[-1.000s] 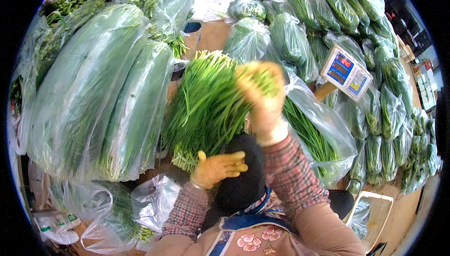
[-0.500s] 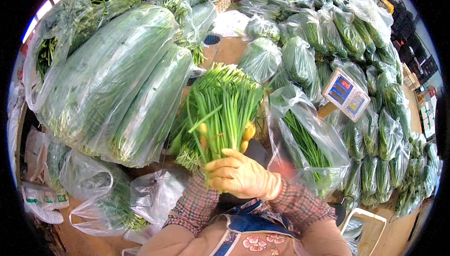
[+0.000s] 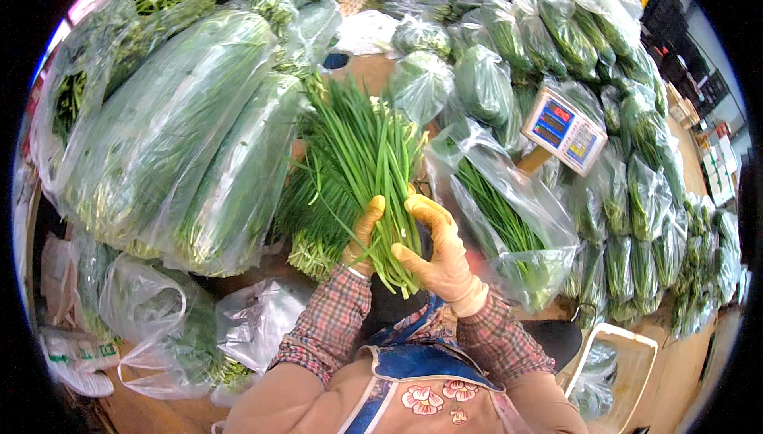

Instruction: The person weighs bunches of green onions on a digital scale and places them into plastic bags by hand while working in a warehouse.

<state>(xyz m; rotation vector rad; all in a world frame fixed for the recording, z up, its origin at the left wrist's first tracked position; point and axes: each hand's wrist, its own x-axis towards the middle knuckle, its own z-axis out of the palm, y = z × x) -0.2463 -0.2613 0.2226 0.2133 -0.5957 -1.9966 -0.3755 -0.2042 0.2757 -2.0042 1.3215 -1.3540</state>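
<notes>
A loose bunch of garlic chives (image 3: 373,148) stands upright before my chest, its long green leaves spreading toward the top. My gloved left hand (image 3: 367,235) is closed round its left side, thumb in front and the fingers hidden behind the leaves. My gloved right hand (image 3: 445,255) curves against the right side, thumb and fingertips pressing on the stalks. Just left of it, more garlic chives (image 3: 314,247) lie in a pile with pale cut ends toward me. An opened clear plastic bag (image 3: 517,219) holding long green chives lies to the right of my right hand.
A scale display (image 3: 564,132) stands on a post beyond the opened bag. Large bagged bundles (image 3: 171,132) of greens fill the left. Many smaller bagged bundles (image 3: 592,191) are stacked on the right. A white-rimmed crate (image 3: 612,386) sits at lower right.
My right hand has shifted from across the front of the bunch to its right side, baring the lower stalks. My left thumb now shows in front. The whole view has tilted slightly.
</notes>
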